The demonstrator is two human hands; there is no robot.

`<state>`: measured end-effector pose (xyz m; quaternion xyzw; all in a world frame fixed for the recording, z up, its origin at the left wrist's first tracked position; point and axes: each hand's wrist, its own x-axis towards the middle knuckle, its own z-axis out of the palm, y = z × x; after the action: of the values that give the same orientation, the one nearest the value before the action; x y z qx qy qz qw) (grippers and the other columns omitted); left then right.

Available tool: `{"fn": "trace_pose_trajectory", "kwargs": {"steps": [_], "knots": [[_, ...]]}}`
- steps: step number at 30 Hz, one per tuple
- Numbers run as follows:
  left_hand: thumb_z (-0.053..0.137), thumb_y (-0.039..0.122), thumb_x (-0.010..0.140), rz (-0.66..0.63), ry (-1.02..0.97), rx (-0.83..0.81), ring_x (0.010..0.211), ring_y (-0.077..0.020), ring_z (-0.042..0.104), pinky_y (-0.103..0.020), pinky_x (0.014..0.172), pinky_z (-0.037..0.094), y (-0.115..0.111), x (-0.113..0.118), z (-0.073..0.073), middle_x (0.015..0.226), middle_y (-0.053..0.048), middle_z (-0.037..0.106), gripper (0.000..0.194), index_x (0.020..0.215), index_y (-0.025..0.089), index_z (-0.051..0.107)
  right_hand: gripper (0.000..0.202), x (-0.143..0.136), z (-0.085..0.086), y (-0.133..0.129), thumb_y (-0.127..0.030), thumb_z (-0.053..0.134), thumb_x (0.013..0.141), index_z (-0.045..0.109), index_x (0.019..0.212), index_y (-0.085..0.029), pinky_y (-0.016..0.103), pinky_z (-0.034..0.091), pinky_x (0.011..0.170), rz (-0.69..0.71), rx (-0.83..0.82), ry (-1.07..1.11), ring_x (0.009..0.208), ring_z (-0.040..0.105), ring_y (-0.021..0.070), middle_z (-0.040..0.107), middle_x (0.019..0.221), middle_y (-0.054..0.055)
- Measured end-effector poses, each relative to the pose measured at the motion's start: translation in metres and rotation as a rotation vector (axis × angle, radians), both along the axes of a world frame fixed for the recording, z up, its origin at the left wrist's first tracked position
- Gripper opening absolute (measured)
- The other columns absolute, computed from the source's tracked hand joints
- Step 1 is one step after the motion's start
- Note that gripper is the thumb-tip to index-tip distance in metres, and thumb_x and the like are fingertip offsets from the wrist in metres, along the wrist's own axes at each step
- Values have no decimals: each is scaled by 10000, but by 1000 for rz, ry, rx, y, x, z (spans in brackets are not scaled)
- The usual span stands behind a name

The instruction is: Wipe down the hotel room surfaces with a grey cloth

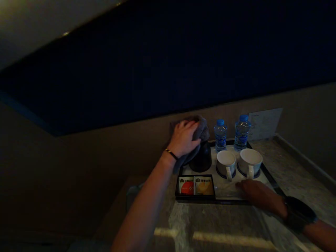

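Note:
My left hand (185,136) presses a bunched grey cloth (202,130) against the top of a black rounded vessel, probably a kettle (202,159). The cloth hides most of its upper part. Low over the front of the white tray (225,191), my right hand (253,192) lies with fingers pointing left and holds nothing I can see. Just behind it stand two white mugs, the left mug (223,164) and the right mug (246,162), handles facing me, on dark round coasters.
A black box (195,197) with red and yellow sachets sits at the tray's front left. Two blue-capped water bottles, the left bottle (220,134) and right bottle (242,133), stand at the back. A printed card (266,122) leans on the wall. The stone counter (210,224) surrounds the tray.

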<state>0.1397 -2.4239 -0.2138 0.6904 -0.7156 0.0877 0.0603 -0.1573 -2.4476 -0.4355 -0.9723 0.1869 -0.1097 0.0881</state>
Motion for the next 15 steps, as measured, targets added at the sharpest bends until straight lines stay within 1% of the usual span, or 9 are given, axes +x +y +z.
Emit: {"fn": "trace_pose_trajectory", "kwargs": {"steps": [1, 3, 4, 6, 7, 9, 12, 13, 15], "knots": [[630, 437, 789, 10, -1, 93, 1238, -312, 464, -486, 1040, 416, -15, -2, -19, 1379, -64, 541, 616, 1340, 204, 485, 300, -6, 4, 0, -127, 486, 856, 665, 1096, -123, 368, 597, 786, -8, 41, 2, 896, 668, 253, 677, 1018, 117], [662, 520, 756, 35, 7, 200, 1216, -351, 474, -517, 998, 436, -28, -2, -50, 1385, -82, 535, 720, 1372, 208, 458, 349, -19, 15, 0, -233, 513, 899, 618, 1220, -146, 364, 572, 880, -56, 201, -1, 1008, 642, 244, 643, 1152, 108], [666, 522, 755, 29, 11, 210, 1194, -352, 489, -513, 984, 444, -28, 0, -59, 1368, -82, 548, 715, 1367, 210, 465, 348, -24, 21, -1, -297, 497, 929, 612, 1234, -176, 356, 560, 908, -96, 299, -7, 1037, 631, 233, 633, 1182, 88], [647, 464, 790, -23, 15, 187, 1161, -322, 521, -477, 995, 438, -19, 10, -65, 1331, -77, 576, 612, 1329, 209, 506, 364, -31, 34, -6, -399, 417, 976, 618, 1220, -218, 363, 543, 938, -192, 428, -48, 1069, 616, 224, 625, 1202, 62], [635, 407, 807, -42, 24, 185, 1149, -299, 536, -450, 1009, 429, -13, 18, -61, 1313, -77, 589, 546, 1302, 205, 529, 391, -33, 40, -11, -424, 379, 985, 622, 1210, -216, 379, 540, 942, -240, 440, -86, 1072, 614, 229, 625, 1201, 66], [604, 296, 817, -42, 78, 240, 1102, -244, 577, -372, 994, 441, -1, 41, -43, 1246, -61, 629, 423, 1230, 204, 575, 431, -36, 49, -23, -432, 337, 990, 615, 1215, -192, 405, 540, 939, -323, 409, -184, 1074, 612, 238, 621, 1207, 88], [577, 236, 799, 102, 151, 279, 1015, -194, 621, -283, 902, 480, 8, 82, 3, 1147, -16, 666, 375, 1172, 204, 583, 417, -56, 50, -40, -429, 347, 995, 601, 1219, -186, 390, 560, 913, -404, 361, -308, 1064, 621, 228, 628, 1199, 91], [567, 253, 805, 181, 142, 202, 1011, -194, 622, -278, 884, 487, 8, 97, 20, 1152, -11, 658, 388, 1189, 200, 561, 404, -72, 44, -43, -445, 361, 995, 590, 1226, -206, 399, 565, 911, -444, 332, -327, 1068, 622, 230, 629, 1200, 81], [540, 330, 842, 345, 53, -101, 1061, -226, 601, -320, 918, 481, 4, 124, 51, 1212, -26, 620, 427, 1241, 184, 499, 393, -115, 21, -43, -483, 385, 989, 541, 1268, -254, 465, 566, 911, -578, 220, -346, 1076, 618, 262, 631, 1196, 76]]}}
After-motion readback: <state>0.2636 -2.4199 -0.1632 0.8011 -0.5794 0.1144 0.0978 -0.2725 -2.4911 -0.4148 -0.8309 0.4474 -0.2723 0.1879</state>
